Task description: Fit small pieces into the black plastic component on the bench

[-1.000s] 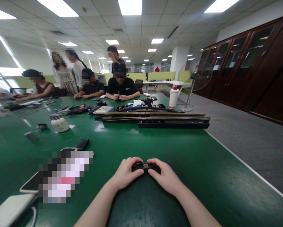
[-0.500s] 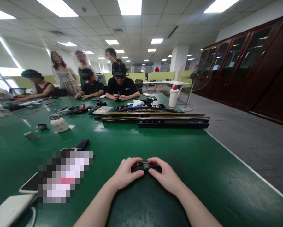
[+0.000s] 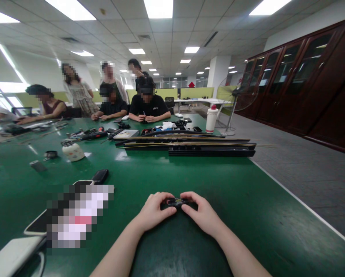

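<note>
A small dark device (image 3: 177, 202) with a lighter middle lies low over the green table (image 3: 149, 173), between my two hands. My left hand (image 3: 156, 209) grips its left end, thumb on the near side and fingers curled on the far side. On the right end, my right hand (image 3: 199, 211) holds it in a matching way. The finger ends hide both ends of the device, and its fine details are too small to tell.
Long black rails (image 3: 212, 150) with thin rods lie across the table ahead. A white cup (image 3: 211, 119), a patterned jar (image 3: 72, 151), a metal cylinder (image 3: 37, 166) and a white-edged device (image 3: 36, 225) stand or lie around. Several people are beyond the table.
A standing person in the background has shifted to the right. The dark device looks slightly tilted compared with before; my hands have barely moved.
</note>
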Available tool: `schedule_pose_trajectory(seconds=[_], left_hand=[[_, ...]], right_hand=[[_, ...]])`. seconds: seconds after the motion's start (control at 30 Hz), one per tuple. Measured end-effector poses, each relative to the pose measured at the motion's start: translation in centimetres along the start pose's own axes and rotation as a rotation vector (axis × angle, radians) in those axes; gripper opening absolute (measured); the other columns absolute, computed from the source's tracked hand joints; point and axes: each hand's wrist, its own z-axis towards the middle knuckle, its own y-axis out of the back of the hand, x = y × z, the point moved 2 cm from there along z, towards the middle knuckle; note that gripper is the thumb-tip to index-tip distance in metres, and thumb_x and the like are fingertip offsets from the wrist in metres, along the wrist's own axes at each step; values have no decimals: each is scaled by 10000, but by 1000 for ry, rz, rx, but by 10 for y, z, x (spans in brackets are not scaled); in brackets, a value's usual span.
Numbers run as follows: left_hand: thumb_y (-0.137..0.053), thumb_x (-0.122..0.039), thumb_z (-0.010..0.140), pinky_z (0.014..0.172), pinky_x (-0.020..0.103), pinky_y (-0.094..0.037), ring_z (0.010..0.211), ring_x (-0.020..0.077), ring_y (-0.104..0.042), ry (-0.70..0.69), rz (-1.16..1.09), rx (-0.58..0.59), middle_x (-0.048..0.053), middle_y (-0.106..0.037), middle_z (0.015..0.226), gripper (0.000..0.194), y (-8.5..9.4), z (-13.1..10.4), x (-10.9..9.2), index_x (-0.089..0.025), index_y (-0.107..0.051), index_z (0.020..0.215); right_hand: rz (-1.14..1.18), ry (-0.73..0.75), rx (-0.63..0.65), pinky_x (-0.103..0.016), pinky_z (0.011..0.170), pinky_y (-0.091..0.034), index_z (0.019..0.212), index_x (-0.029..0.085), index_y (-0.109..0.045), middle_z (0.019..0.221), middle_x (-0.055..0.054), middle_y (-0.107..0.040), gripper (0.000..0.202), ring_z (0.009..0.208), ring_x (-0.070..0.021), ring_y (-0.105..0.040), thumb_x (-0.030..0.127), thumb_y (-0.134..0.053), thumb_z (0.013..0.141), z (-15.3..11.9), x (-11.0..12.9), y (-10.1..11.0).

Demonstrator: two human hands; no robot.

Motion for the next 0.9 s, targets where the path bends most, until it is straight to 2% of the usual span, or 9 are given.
schedule_pose_trajectory(seconds=[0.5, 0.9], left_hand=[[-542, -461, 750, 796, 327, -388, 863, 200, -536, -10, -13, 4, 24, -609, 916, 362, 1, 0, 0, -241, -582, 1035], [-616, -423, 701, 804, 322, -383, 883, 196, -541, -47, 2, -2, 12, -618, 933, 379, 0, -1, -2, -252, -577, 1037]], right_hand=[[-94, 13, -7, -361, 908, -429, 1027, 218, -609, 1042, -46, -652, 318, 983, -203, -586, 285, -597, 717, -2, 3, 0], [-151, 88, 12, -334, 845, -437, 885, 230, -650, 941, -25, -674, 186, 900, -198, -600, 234, -616, 703, -2, 7, -3]])
